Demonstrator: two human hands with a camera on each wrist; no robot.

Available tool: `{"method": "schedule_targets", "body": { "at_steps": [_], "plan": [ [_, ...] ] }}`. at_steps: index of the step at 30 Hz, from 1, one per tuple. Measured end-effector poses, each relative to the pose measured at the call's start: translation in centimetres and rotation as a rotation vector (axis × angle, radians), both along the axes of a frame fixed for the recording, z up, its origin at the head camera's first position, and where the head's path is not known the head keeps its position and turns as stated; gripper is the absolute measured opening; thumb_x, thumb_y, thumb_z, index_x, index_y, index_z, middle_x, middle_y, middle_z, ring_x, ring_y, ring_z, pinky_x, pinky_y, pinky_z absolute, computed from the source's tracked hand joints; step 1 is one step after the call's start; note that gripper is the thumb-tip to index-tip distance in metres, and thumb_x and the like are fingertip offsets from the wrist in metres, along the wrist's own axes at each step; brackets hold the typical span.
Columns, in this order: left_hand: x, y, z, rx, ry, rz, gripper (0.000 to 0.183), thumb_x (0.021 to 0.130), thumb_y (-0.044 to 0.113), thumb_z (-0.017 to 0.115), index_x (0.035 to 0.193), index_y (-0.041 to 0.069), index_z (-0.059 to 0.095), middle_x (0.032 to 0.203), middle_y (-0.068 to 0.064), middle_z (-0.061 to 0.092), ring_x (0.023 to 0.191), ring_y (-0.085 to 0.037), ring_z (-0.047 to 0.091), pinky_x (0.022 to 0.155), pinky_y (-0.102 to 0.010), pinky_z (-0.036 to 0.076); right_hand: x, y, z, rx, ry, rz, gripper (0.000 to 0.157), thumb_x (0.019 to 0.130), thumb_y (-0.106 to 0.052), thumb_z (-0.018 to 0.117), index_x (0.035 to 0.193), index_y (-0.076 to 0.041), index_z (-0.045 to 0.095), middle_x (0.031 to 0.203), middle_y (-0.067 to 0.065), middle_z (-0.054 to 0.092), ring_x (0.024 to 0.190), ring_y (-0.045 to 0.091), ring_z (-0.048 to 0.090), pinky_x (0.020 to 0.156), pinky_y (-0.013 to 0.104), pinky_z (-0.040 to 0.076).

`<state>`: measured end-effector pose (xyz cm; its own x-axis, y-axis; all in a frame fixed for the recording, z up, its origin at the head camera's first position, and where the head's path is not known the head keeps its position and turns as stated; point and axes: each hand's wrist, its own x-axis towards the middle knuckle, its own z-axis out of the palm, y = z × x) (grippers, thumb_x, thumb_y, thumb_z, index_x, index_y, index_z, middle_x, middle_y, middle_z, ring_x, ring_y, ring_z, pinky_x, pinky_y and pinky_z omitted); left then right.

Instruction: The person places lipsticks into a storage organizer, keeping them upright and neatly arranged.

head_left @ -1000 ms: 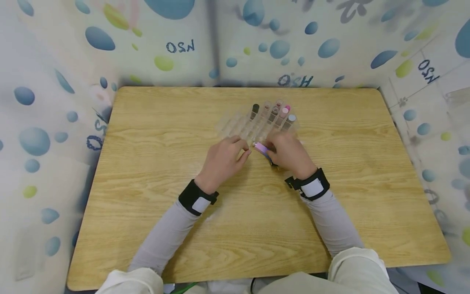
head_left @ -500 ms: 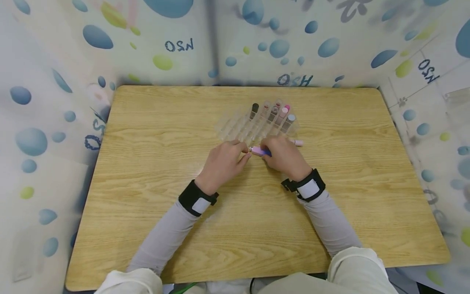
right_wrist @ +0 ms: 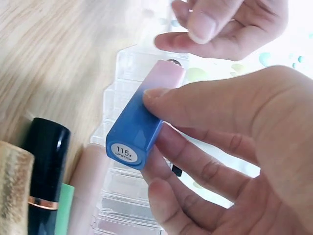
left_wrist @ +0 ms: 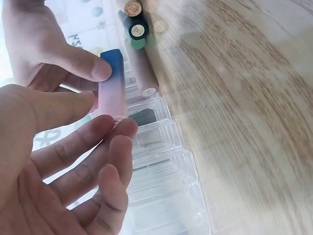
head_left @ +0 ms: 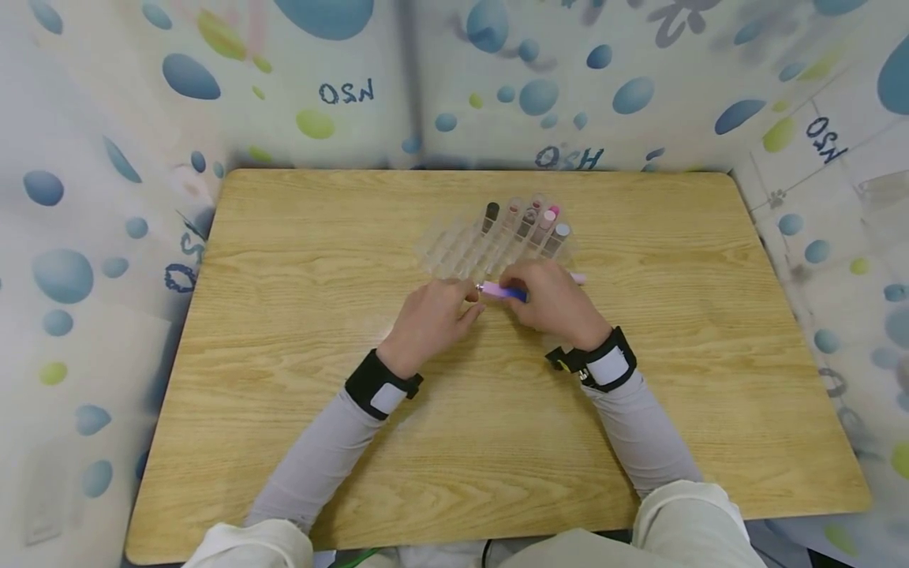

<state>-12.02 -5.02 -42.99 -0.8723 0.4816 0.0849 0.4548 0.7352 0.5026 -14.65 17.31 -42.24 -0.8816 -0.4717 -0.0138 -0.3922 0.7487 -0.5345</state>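
My right hand [head_left: 550, 300] pinches a square lipstick tube [right_wrist: 142, 117] between thumb and fingers. The tube fades from blue to pink; a label reading "115" and "LIPSTICK" is on its blue end, and a small shiny piece shows at the pink end. My left hand [head_left: 429, 319] is beside that pink end, its fingers loosely bent. In the right wrist view the left fingertips [right_wrist: 203, 29] stand a little apart from the tube. Just beyond both hands stands a clear stepped lipstick organizer [head_left: 454, 244], with several lipsticks in its right part.
Beside the organizer, a pale pink tube [right_wrist: 88, 186] lies close to my right hand. Near it are a black tube [right_wrist: 49, 161] with a copper band, a gold glittery tube [right_wrist: 14, 186] and something green [right_wrist: 63, 210]. All rest on the wooden table [head_left: 319, 237].
My right hand has turned the lipstick tube from a slant to nearly level and shifted its pink end left, toward my left hand. The pale pink tube now shows beyond my right hand.
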Motion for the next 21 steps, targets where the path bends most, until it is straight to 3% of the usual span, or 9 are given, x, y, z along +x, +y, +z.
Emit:
{"method": "schedule_targets", "body": {
  "at_steps": [8, 21],
  "plan": [
    [-0.01, 0.09, 0.07, 0.001, -0.020, -0.006, 0.023, 0.102, 0.024, 0.074, 0.113, 0.004, 0.078, 0.107, -0.011, 0.080, 0.082, -0.019, 0.073, 0.067, -0.036, 0.062, -0.18, 0.42, 0.50, -0.099, -0.076, 0.002, 0.019, 0.094, -0.005, 0.079, 0.113, -0.003, 0.079, 0.108, 0.011, 0.077, 0.097, 0.025, 0.073, 0.087, 0.044, 0.065],
    [-0.06, 0.16, -0.08, 0.036, -0.041, -0.004, 0.027, 0.102, 0.022, 0.074, 0.120, 0.001, 0.076, 0.115, -0.013, 0.079, 0.096, -0.024, 0.077, 0.076, -0.040, 0.065, -0.20, 0.59, 0.56, -0.222, -0.069, 0.020, 0.022, 0.094, -0.004, 0.079, 0.117, -0.005, 0.077, 0.111, 0.009, 0.077, 0.100, 0.022, 0.075, 0.092, 0.044, 0.065]
  ]
}}
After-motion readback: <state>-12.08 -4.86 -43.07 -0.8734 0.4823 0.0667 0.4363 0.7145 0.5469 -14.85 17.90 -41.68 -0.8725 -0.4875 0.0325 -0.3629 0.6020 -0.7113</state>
